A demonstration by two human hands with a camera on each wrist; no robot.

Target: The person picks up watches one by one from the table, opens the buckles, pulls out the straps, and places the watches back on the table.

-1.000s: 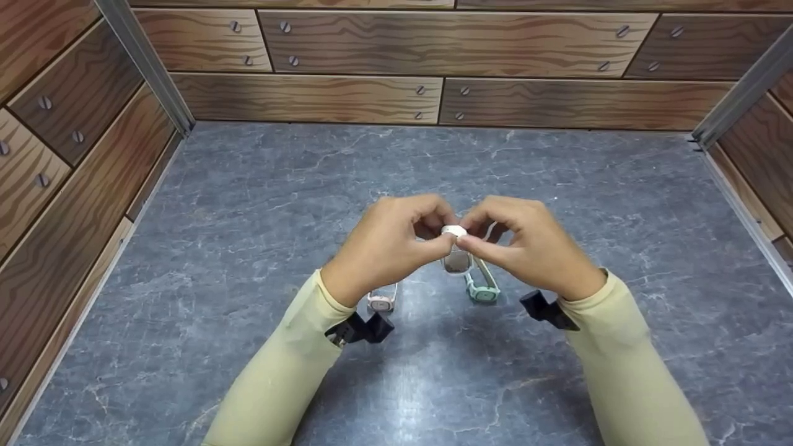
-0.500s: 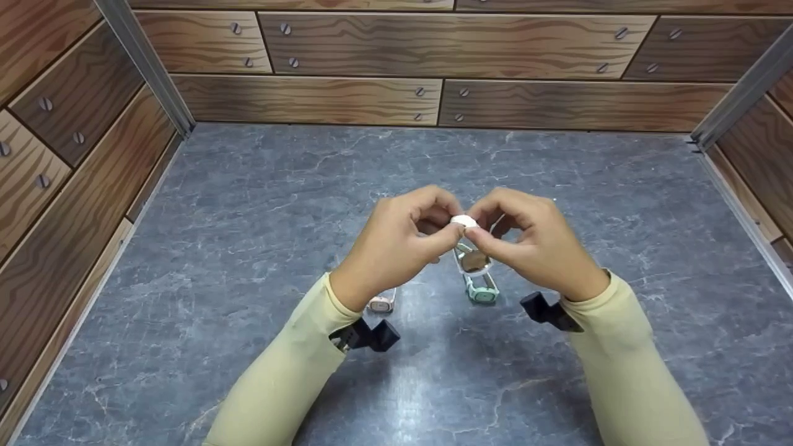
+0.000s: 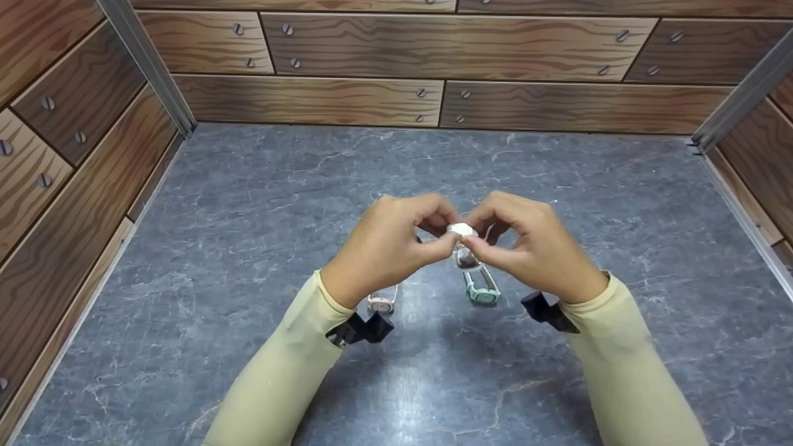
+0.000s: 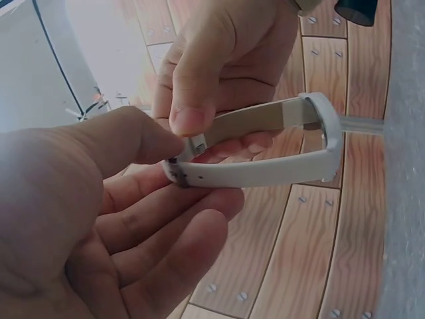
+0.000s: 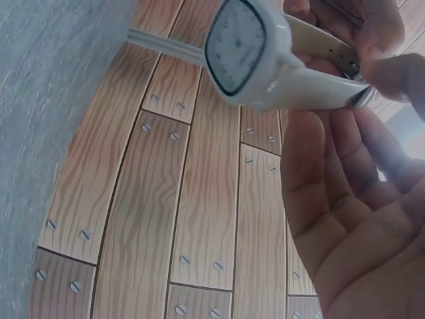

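Observation:
Both hands hold a white wristwatch (image 3: 468, 257) up over the table, its dial end hanging below their fingertips. My left hand (image 3: 396, 241) pinches the strap end at the buckle between thumb and fingers. Facing it, my right hand (image 3: 525, 244) pinches the same part of the strap (image 4: 265, 171). The strap forms a loop, with the buckle (image 4: 198, 145) between the two thumbs in the left wrist view. A squarish white dial (image 5: 236, 46) with a dark rim shows in the right wrist view. Fingertips partly hide the strap ends.
On the grey marbled table (image 3: 297, 186) lie a mint green watch (image 3: 483, 295), below the held one in the head view, and a pale pink watch (image 3: 381, 303) near the left wrist. Wood-patterned walls (image 3: 458, 49) with metal corner posts enclose the table.
The hands shift slightly right and up, then come back down a little, still pinching the watch strap. The hanging dial sways with them. The green and pink watches stay put.

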